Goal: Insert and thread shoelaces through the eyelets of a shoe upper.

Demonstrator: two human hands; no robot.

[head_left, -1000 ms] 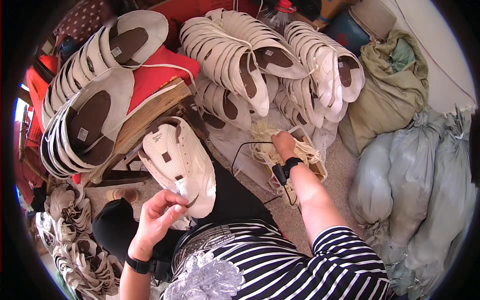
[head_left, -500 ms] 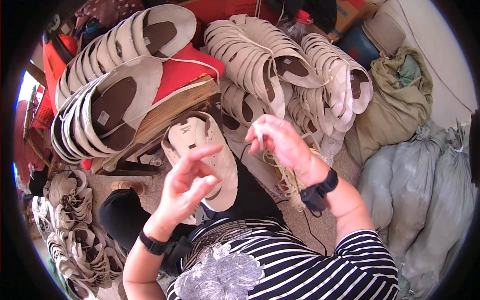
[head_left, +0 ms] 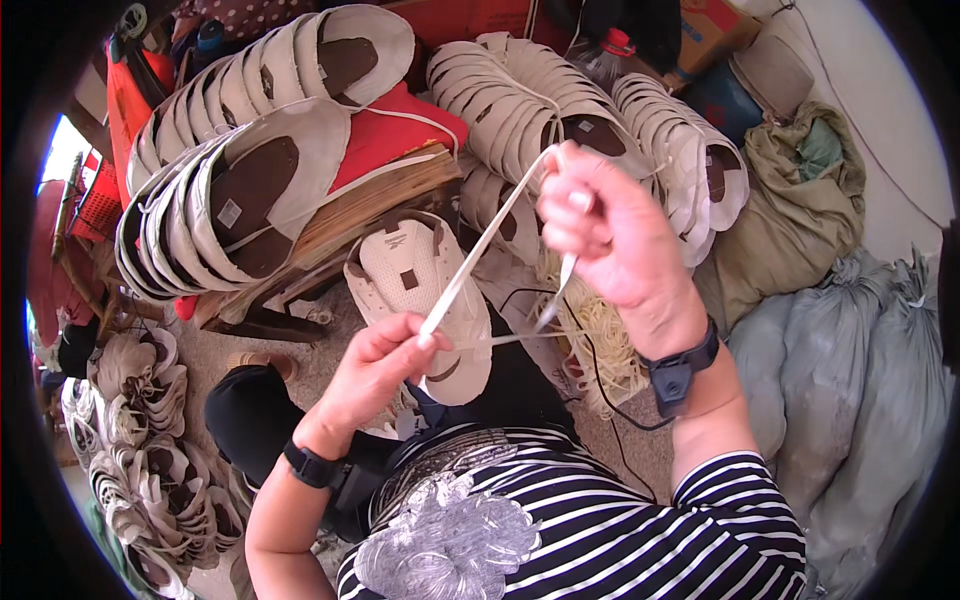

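A cream shoelace [head_left: 487, 240] runs taut between my two hands, with its slack looping back below them. My left hand [head_left: 375, 375] pinches one part of it between thumb and fingers. Higher and to the right, my right hand [head_left: 620, 230] is closed round the lace. Beneath the lace, a cream shoe upper [head_left: 412, 268] with a perforated tongue rests over my lap, toe toward me. My left fingers hover over its near left side. To the right, under my right hand, lies a tangled bunch of pale laces [head_left: 608, 350].
Nested shoe uppers [head_left: 225, 215] lie on a wooden bench [head_left: 345, 215] with red cloth. More stacked uppers [head_left: 510, 95] stand ahead, and piles [head_left: 165, 480] sit on the floor at left. Grey sacks [head_left: 860, 380] line the right. A black cable [head_left: 600, 375] loops near the laces.
My left hand has gone from spread fingers to pinching the lace. My right hand has risen away to the right, and the lace is now drawn out between both hands.
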